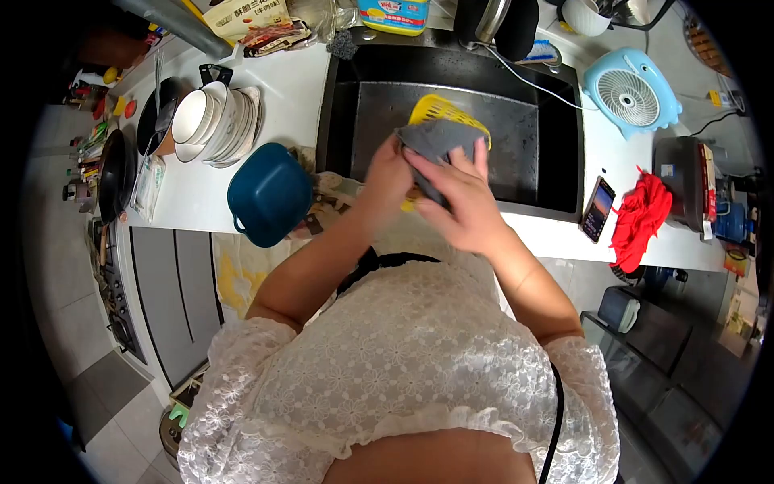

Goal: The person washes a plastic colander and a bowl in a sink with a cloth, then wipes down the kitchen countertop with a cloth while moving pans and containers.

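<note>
Over the near edge of the sink, a yellow slotted plastic basket is held tilted, partly covered by a grey cloth. My left hand, slightly blurred, is closed at the basket's left side, where its grip is partly hidden. Across the cloth lie the fingers of my right hand, pressing it against the basket with the thumb lower down. A small yellow part of the basket shows below the cloth between my hands.
A black sink lies beneath my hands. To the left stand a blue plastic basin, stacked white bowls and plates. On the right are a phone, a red cloth and a light-blue fan with its cord crossing the sink corner.
</note>
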### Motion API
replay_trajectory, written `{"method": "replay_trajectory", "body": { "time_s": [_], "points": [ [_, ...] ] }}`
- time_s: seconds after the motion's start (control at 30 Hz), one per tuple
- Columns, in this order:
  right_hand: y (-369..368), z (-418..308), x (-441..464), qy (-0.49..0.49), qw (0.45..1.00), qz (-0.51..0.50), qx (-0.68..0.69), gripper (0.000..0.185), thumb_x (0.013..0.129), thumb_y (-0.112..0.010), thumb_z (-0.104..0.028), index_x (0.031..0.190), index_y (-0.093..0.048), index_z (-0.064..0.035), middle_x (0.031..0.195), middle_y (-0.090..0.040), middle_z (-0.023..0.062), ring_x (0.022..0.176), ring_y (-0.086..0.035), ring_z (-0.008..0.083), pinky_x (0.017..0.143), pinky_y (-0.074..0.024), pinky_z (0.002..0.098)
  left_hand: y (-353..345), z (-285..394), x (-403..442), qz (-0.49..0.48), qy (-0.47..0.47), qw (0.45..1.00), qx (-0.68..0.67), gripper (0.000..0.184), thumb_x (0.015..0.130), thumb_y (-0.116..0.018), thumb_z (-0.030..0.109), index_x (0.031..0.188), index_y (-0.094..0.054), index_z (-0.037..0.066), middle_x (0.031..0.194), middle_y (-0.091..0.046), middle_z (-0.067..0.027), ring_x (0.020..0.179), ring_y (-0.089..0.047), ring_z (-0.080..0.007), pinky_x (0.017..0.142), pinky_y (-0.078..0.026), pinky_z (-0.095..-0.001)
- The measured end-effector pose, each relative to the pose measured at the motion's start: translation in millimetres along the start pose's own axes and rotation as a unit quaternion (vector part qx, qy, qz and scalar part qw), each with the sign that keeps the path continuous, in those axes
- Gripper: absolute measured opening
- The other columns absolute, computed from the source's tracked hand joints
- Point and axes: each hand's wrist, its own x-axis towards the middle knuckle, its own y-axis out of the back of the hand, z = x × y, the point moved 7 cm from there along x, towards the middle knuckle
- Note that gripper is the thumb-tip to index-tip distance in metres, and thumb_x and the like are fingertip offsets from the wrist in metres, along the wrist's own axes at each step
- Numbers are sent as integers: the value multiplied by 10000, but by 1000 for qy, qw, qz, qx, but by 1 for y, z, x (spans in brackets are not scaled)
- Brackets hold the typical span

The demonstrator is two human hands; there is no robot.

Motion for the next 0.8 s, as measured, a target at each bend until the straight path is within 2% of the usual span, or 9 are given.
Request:
{"method": "replay_trajectory", "body": {
  "time_s": [0.03,0.17,0.23,0.27,0.3,0.37,0.6,0.67,0.8],
  "points": [
    [-11,-2,1,2,991,-38,-127,501,803,-603,-253,1265,-532,-73,1014,-596,154,1014,-512,335,1052,-216,505,0,3,-3,1,3,1000,1,267,990,-401,221,1117,-547,37,970,-601,-29,895,-559,-76,772,-464,-246],
    [-8,25,17,-26,996,13,-83,474,785,-620,-265,1226,-560,-102,983,-603,133,959,-522,324,1004,-311,475,-9,16,-15,-67,-22,997,39,244,987,-411,239,1043,-548,45,891,-575,-14,789,-519,-64,694,-442,-241],
    [3,45,26,-71,993,68,60,456,798,-612,-239,1226,-555,-92,980,-603,145,952,-533,321,953,-386,396,-13,20,-20,-85,-26,995,51,253,980,-444,277,958,-545,46,824,-566,5,715,-502,-61,653,-429,-229],
    [-2,66,23,-106,980,99,135,394,844,-581,-206,1215,-556,-76,1007,-616,118,972,-556,259,892,-427,321,-11,21,-23,-83,-26,995,52,253,980,-444,277,958,-545,46,824,-566,5,715,-502,-61,653,-429,-229],
    [-15,90,20,-248,903,73,344,338,901,-533,-197,1193,-557,-30,1059,-616,86,1024,-547,185,897,-419,308,-10,24,-26,-73,-51,990,106,268,975,-458,291,933,-543,40,796,-562,4,704,-506,-61,646,-430,-230],
    [-33,125,5,-352,766,98,529,324,932,-502,-203,1158,-563,21,1079,-612,77,1038,-530,142,909,-405,287,-10,27,-33,-65,-75,982,160,286,969,-471,305,908,-540,35,767,-559,3,693,-510,-61,639,-430,-231],
    [-28,117,-21,-268,886,211,313,346,915,-520,-210,1148,-538,45,1151,-558,155,1095,-508,240,946,-364,311,3,33,-22,0,-104,969,225,257,945,-509,268,903,-558,19,742,-561,-56,696,-534,-121,648,-438,-279],
    [-12,77,-16,-158,962,183,124,339,871,-549,-211,1102,-534,37,1161,-519,194,1115,-459,358,969,-330,396,7,35,-18,10,-127,957,261,224,930,-525,230,892,-574,15,749,-574,-91,699,-548,-168,660,-441,-308],
    [-9,33,-7,-18,986,166,-22,356,804,-574,-243,1049,-567,15,1100,-523,203,1097,-415,442,993,-252,532,12,19,-6,14,-110,963,245,247,928,-518,251,923,-587,14,797,-610,-115,733,-568,-186,684,-445,-308]
  ]
}}
